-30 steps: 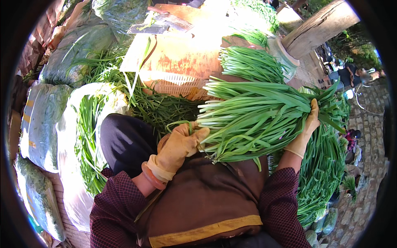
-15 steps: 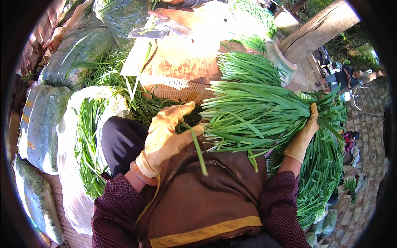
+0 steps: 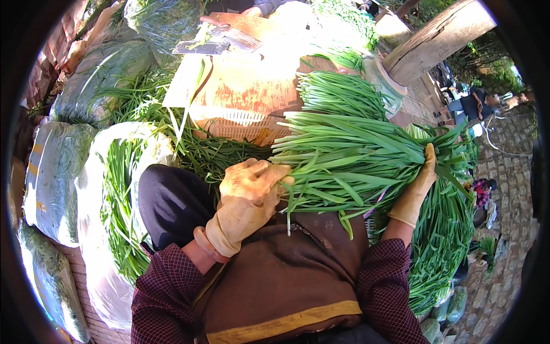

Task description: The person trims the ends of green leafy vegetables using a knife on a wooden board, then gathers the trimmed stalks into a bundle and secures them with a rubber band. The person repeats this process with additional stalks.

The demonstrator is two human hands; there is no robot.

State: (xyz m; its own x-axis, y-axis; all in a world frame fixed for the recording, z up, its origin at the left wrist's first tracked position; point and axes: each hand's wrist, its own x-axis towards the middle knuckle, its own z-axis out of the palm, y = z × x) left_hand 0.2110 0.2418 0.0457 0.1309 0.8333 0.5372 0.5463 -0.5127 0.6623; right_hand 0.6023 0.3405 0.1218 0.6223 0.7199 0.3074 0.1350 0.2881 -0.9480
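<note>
Bunch of greens (image 3: pixel 355 157) is held over apron's (image 3: pixel 281 275) far edge; prob. light, bendy, easily bruised, best taken by gathered leaf end. R hand's (image 3: pixel 421 186) grip wraps there; L hand (image 3: pixel 246 198) curls at stalk ends, can't tell if pinching any. Crate (image 3: pixel 243 124) beyond apron; bag (image 3: pixel 103 286) to its L.

A head-worn fisheye camera looks down from close above the brown apron (image 3: pixel 286 269).

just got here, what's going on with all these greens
The person's gloved right hand grips a bunch of long greens near its leafy end, over a brown apron. The gloved left hand is at the pale stem ends. Another bunch lies just beyond, and plastic-wrapped bundles sit to the left.
</note>
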